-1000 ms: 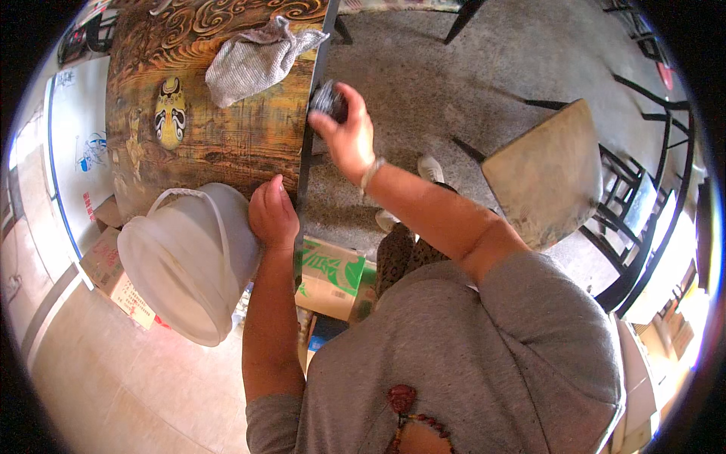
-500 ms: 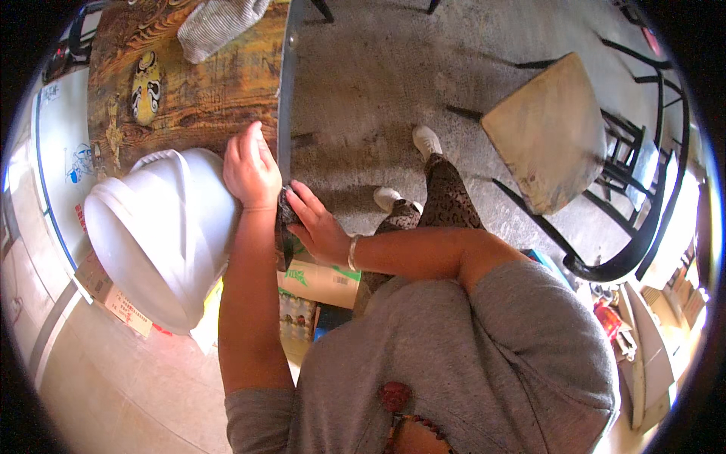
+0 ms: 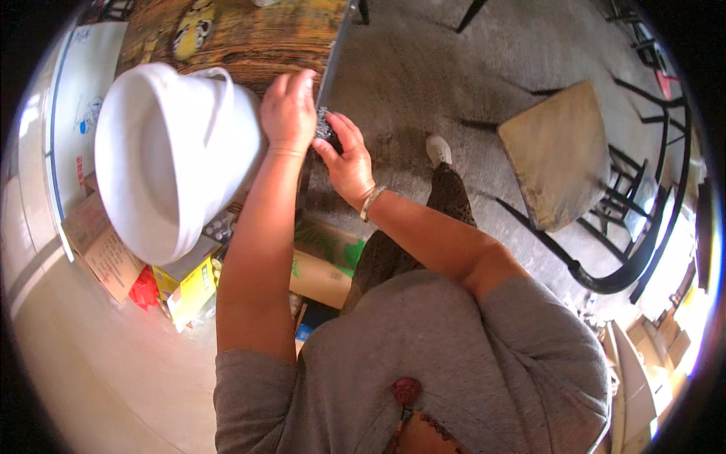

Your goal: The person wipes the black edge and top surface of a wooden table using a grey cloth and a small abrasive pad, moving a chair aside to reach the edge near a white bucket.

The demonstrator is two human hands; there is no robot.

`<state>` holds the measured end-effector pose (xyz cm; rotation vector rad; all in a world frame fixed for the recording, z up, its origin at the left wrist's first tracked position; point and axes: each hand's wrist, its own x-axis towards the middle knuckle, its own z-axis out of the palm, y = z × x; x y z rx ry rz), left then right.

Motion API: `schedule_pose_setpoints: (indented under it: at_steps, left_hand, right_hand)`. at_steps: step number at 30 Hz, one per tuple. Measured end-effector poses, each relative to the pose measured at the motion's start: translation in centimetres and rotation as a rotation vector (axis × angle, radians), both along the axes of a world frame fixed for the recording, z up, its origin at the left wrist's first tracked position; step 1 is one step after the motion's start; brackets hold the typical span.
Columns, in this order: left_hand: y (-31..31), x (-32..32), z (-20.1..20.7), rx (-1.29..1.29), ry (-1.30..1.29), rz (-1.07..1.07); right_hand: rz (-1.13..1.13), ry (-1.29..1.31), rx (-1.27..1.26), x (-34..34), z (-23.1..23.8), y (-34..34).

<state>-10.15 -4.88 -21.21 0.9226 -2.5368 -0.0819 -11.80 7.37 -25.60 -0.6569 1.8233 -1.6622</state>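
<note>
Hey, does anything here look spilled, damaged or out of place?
Nothing on the visible wooden tabletop looks clearly spilled or damaged. Crumpled red plastic pokes out between the cardboard box and yellow box, which looks untidy. The white bucket appears slanted, but the wide lens may cause that.

Wears a plain grey shirt [image 3: 439, 325] with short sleeves [image 3: 253, 393], a rounded dark red pendant [image 3: 406, 390] on a beaded string [image 3: 437, 421], a pale, narrow bracelet [image 3: 370, 204] around the right wrist, dark mottled trousers [image 3: 452, 198] and, partly visible, a whitish shoe [image 3: 437, 150].
</note>
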Motion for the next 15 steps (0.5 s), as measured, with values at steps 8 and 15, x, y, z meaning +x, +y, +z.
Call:
schedule_pose_setpoints:
  at_steps: [8, 15]
  left_hand:
    - [11.7, 14.7, 1.5, 0.236, 0.138, 0.022]
    - [11.8, 16.1, 1.3, 0.122, 0.001, 0.349]
  right_hand:
    - [0.292, 0.008, 0.068, 5.0, 1.7, 5.3]
    - [-0.008, 0.197, 0.019, 0.3, 1.4, 0.3]
